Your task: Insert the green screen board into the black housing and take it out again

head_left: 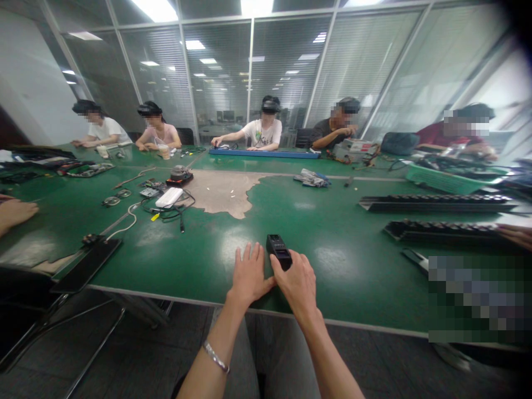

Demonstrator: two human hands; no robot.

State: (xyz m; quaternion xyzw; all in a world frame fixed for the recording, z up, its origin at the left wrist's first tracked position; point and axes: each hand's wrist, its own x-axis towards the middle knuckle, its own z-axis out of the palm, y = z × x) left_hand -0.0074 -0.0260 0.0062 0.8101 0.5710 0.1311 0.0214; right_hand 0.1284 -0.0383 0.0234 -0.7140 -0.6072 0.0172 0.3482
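Note:
My left hand (248, 273) lies flat on the green table (341, 244) near its front edge, fingers stretched out and holding nothing. Right beside it, my right hand (298, 281) grips the near end of a small black handheld device (278, 250), which rests on the table and points away from me. A silver bracelet (216, 356) sits on my left wrist.
A white box with black cables (168, 198) and small parts lie at the left. A black tablet (87, 265) sits at the left front edge. Long black strips (436, 203) lie at the right. Several people sit along the far side; another person's hand (16, 213) rests at far left.

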